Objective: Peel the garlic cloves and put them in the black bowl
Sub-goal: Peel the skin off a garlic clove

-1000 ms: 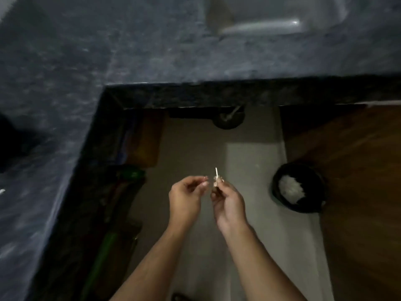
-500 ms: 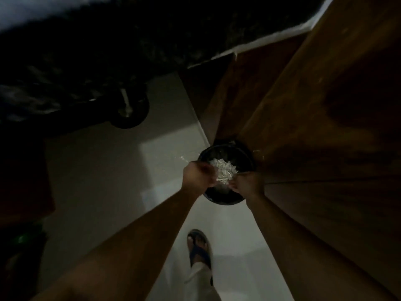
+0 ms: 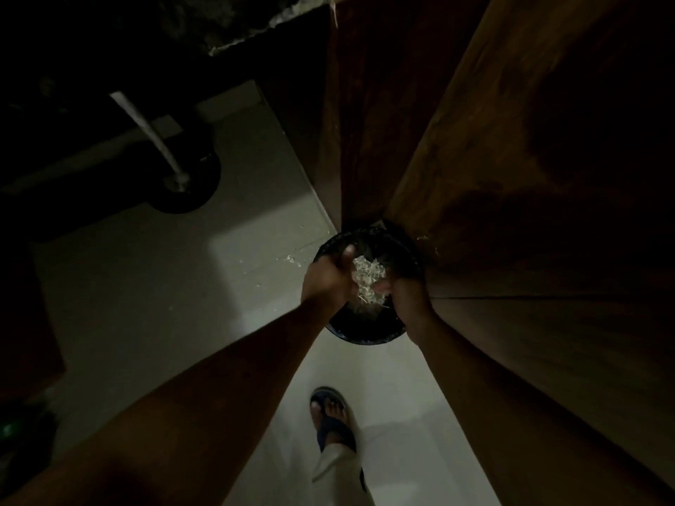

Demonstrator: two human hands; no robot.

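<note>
A black round container (image 3: 365, 332) stands on the pale floor against a wooden panel. Inside it lies a heap of white garlic skins (image 3: 367, 281). Both my hands hover close together just over that heap. My left hand (image 3: 325, 281) shows its back, thumb raised, fingers curled inward. My right hand (image 3: 409, 295) is curled toward the skins from the right side. In the dim light no garlic clove shows in either hand, and what the fingers hold is hidden.
A tall wooden panel (image 3: 511, 177) fills the right side. A black round base with a metal pole (image 3: 179, 182) stands under the dark counter at upper left. Loose skin scraps (image 3: 292, 259) lie on the floor. My sandalled foot (image 3: 332, 418) is below.
The view swung down from the counter to the floor. Both hands moved from mid-air, where they pinched a clove and its skin, down to the black container and now sit lower over the skins.
</note>
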